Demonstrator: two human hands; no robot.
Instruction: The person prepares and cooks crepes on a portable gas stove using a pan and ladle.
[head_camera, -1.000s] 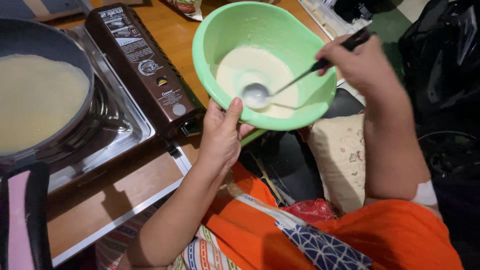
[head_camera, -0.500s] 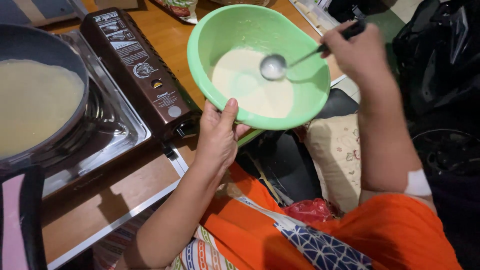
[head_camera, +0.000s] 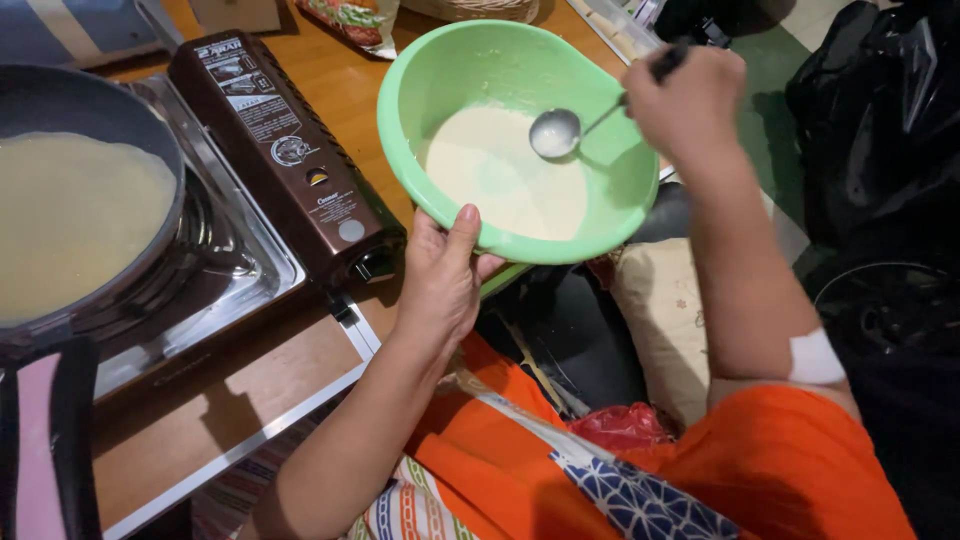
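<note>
Centre of the frame, the left hand (head_camera: 440, 280) is cupped under the near rim of the green bowl (head_camera: 470, 70), thumb hooked over the edge, tipping it toward the person. Upper right, the right hand (head_camera: 690, 105) is closed around the dark handle of a ladle (head_camera: 556, 132), its metal bowl lifted just above the pale batter (head_camera: 500, 185) pooled low in the green bowl, only a shallow amount left. Over at the left edge, a dark pan (head_camera: 150, 130) sits on the portable gas stove (head_camera: 290, 150) with a thin pale layer already spread across it, still looking wet and unbrowned.
</note>
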